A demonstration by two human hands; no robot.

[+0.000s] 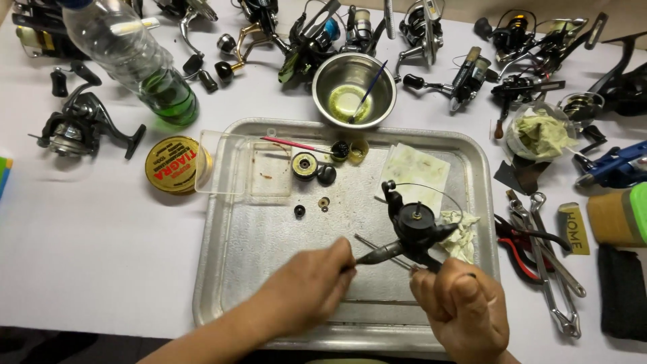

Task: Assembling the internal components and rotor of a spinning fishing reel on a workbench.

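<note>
Fishing reel body [416, 229], black and partly taken apart, is sitting over the right half of a metal tray [222, 269], with its stem pointing down toward the person. The right hand [465, 307] is closing into a fist around the reel's foot, thumb on top, and holding it just above the tray floor. The left hand [310, 283] is pinching a thin metal tool [377, 253] between thumb and fingertips, its tip meeting the reel's stem; the fingers are pressing tight around it.

A crumpled rag [461, 236] is lying just beside the reel on its right, and a stained paper towel [418, 172] is lying flat behind it. Near the far edge of the tray, small round parts [313, 165] are resting in a loose cluster beside a clear plastic lid [242, 165], with a thin red stick [293, 144] lying partly across that lid. A steel bowl [354, 87] holding a small brush is standing at the tray's far rim.

On the white surface [87, 256], a yellow spool of line [172, 164] is touching the plastic lid's left side, and a plastic bottle [135, 57] of green liquid is leaning behind it. Pliers [522, 239] and wrenches [549, 269] are lying to the right of the tray, and many other reels [81, 121] are lining the far side.
</note>
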